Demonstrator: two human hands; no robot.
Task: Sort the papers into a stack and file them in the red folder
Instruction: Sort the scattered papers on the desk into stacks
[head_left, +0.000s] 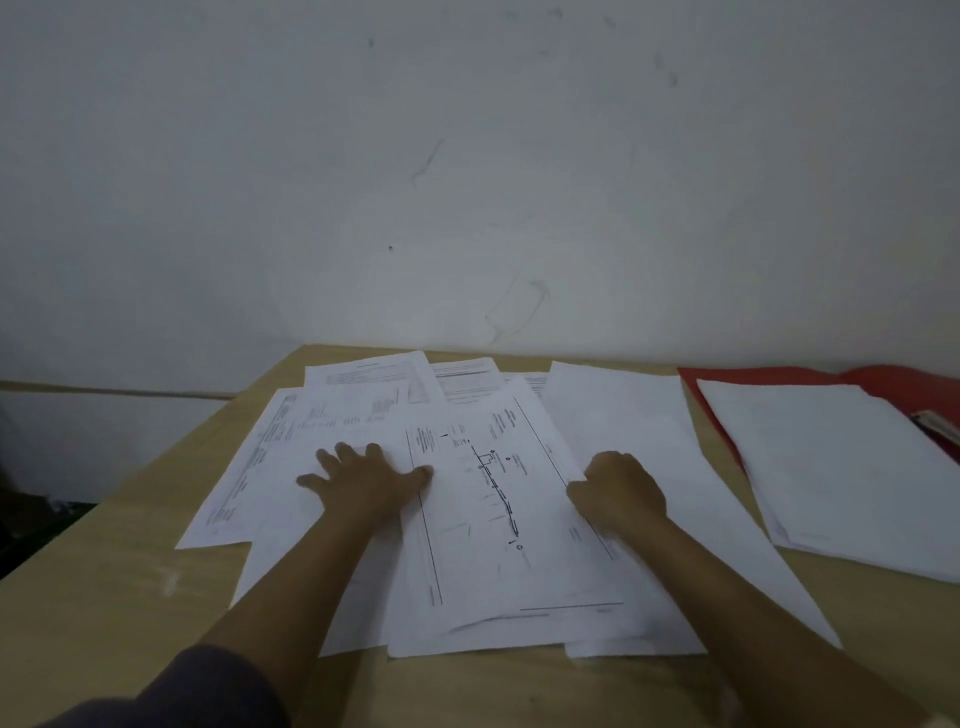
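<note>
Several white printed papers (363, 410) lie spread and overlapping across the middle of the wooden table (119, 582). On top lies a sheet with a line diagram (498, 499). My left hand (363, 480) presses flat, fingers spread, on the papers just left of that sheet. My right hand (618, 491) has its fingers curled at the diagram sheet's right edge and seems to pinch it. At the far right the red folder (893, 384) lies open, with a neat stack of white paper (831, 467) on it.
A plain white wall stands right behind the table. The table's left edge runs diagonally, with a dark floor area beyond it. A small dark object (935, 422) lies on the folder at the right edge.
</note>
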